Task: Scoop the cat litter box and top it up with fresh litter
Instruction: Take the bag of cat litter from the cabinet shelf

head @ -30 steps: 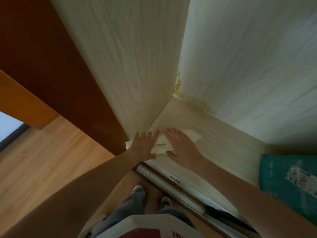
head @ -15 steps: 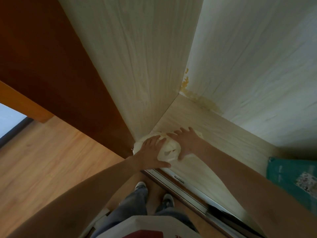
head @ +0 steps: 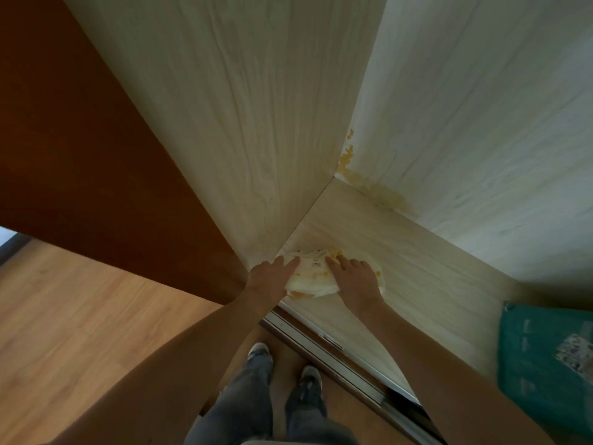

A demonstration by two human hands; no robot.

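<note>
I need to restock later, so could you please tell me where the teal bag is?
In the head view, the teal bag sits at the far right edge on the pale floor, right of the right arm.

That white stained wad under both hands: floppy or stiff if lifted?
Probably floppy: the wad lies crumpled and folded under the left hand and right hand. Likely light, being thin sheet. Yellow stains suggest dampness, so it may tear or smear.

pad under both hands (head: 313, 277): white, yellow-orange blotches
closet floor (head: 414, 268): pale wood grain
corner beyond the hands (head: 348, 159): yellow stains
bag right of the hands (head: 539, 364): teal
floorboards left (head: 80, 316): orange-brown
trousers (head: 253, 403): grey
</note>
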